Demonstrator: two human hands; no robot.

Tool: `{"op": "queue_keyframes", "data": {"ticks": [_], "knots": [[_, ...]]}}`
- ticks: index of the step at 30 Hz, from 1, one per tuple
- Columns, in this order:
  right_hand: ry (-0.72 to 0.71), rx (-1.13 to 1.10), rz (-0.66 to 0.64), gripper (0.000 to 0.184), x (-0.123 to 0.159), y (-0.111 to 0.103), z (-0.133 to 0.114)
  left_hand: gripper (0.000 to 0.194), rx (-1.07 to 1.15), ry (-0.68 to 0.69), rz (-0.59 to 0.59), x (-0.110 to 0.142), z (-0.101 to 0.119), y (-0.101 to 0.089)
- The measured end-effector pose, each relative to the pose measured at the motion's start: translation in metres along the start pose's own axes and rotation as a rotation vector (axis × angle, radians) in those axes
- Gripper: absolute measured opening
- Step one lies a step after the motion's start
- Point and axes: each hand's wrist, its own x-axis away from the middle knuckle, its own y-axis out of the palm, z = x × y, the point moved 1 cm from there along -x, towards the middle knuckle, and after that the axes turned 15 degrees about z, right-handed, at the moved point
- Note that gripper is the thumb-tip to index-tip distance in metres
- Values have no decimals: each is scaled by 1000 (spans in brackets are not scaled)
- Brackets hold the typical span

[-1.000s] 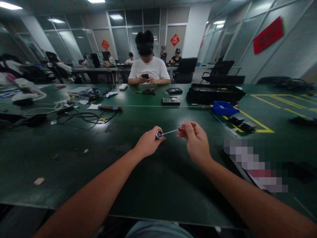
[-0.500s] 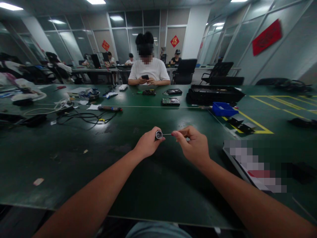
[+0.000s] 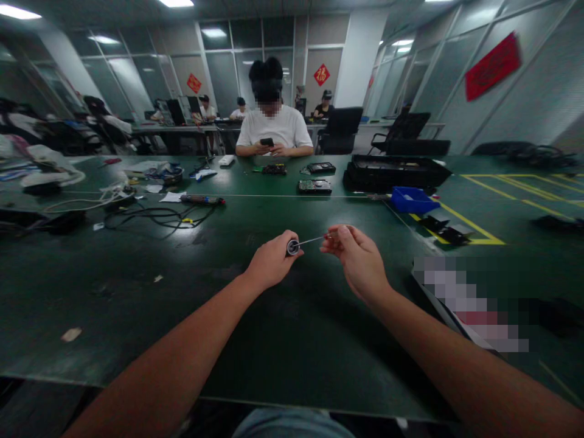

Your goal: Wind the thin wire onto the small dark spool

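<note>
My left hand (image 3: 272,258) is closed around a small dark cylinder (image 3: 292,247), whose round end with a pale metal rim faces me. Most of its body is hidden in my palm. Between thumb and fingers of my right hand (image 3: 358,258) is a thin screwdriver (image 3: 311,241) with a slim metal shaft and a partly hidden handle, reddish at its front. The shaft slants down to the left, and its tip is at the cylinder's round end. Whether the tip sits inside, I cannot tell. Both hands are above the green table (image 3: 255,353).
Circuit boards (image 3: 314,187), a black casing (image 3: 395,174) and a blue tray (image 3: 413,199) lie ahead. Left are a dark pen-like tool (image 3: 203,199) and tangled black cables (image 3: 155,217). A blurred-out pale sheet (image 3: 469,310) lies right. Opposite sits a person (image 3: 274,128) holding a phone.
My right hand has tilted the screwdriver, raising its handle end so the shaft slants instead of lying level. The right fingers have shifted on the handle. My left hand has hardly moved.
</note>
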Motion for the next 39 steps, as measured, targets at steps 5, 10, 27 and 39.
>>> {"op": "queue_keyframes", "data": {"ticks": [5,10,27,39], "knots": [[-17,30,81,25,-6,-2,5,19,-26,-43,-66,-1,-6,3],[-195,172,51,26,3,-2,1,19,4,-50,-64,1,-5,5],[-445,553,12,26,11,-3,-17,25,166,-63,-82,4,-4,8],[-583,591,-119,21,17,-5,-17,21,334,-81,-73,3,-7,10]]}}
